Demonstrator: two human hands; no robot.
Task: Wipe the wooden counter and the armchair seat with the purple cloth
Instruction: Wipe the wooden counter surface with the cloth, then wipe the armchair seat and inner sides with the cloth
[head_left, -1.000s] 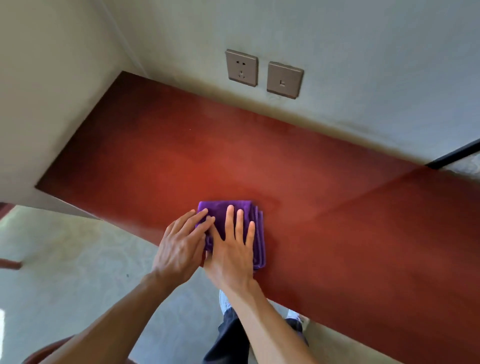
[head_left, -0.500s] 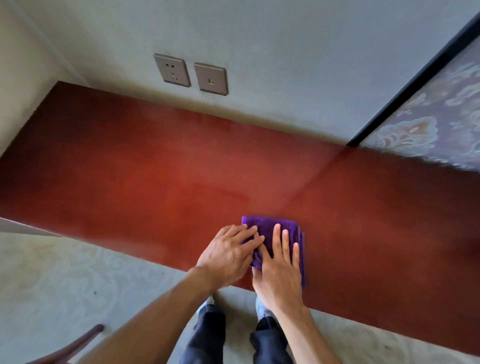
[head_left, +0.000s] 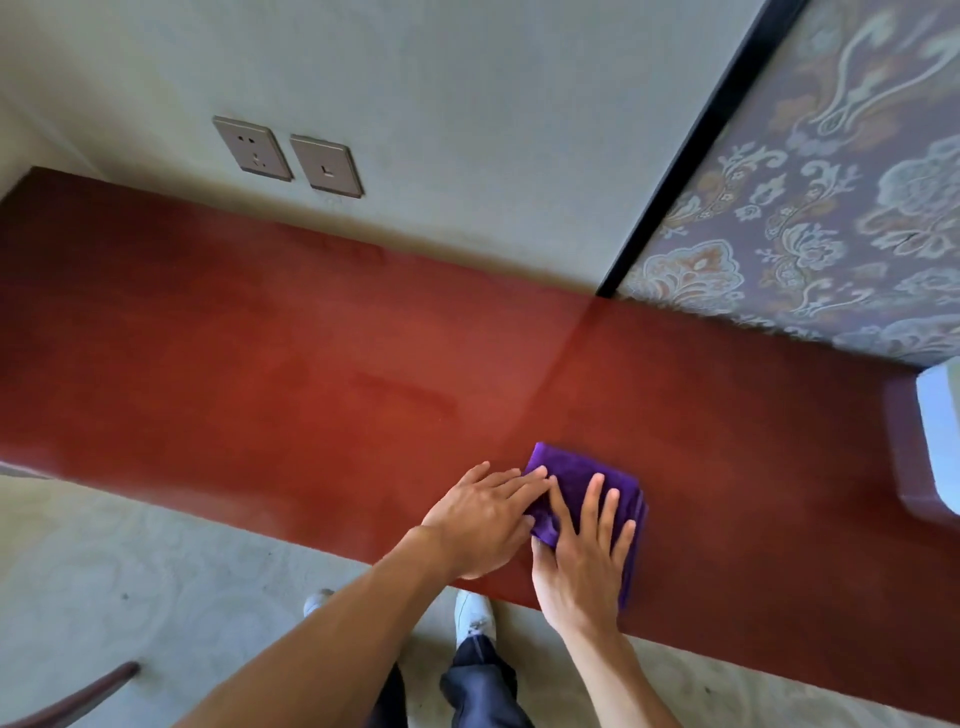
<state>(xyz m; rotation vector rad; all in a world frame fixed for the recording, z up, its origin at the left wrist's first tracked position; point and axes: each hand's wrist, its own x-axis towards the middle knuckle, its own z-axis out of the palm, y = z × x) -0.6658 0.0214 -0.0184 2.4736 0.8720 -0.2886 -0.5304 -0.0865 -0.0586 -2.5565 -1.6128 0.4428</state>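
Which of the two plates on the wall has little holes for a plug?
The left wall plate, farther from the patterned panel. It shows plug holes; the right wall plate shows only one small mark.

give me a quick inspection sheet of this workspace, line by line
surface: long red-brown wooden counter along the wall, bare apart from the cloth
job's things: folded purple cloth lies flat near the counter's front edge; armchair seat not in view
clutter: nothing seen
grippers: left hand and right hand both pressed flat on the cloth, fingers spread
cables: nothing seen
surroundings: two grey wall sockets above the counter, patterned floral wall panel at right, pale patterned floor, dark curved wooden piece at lower left
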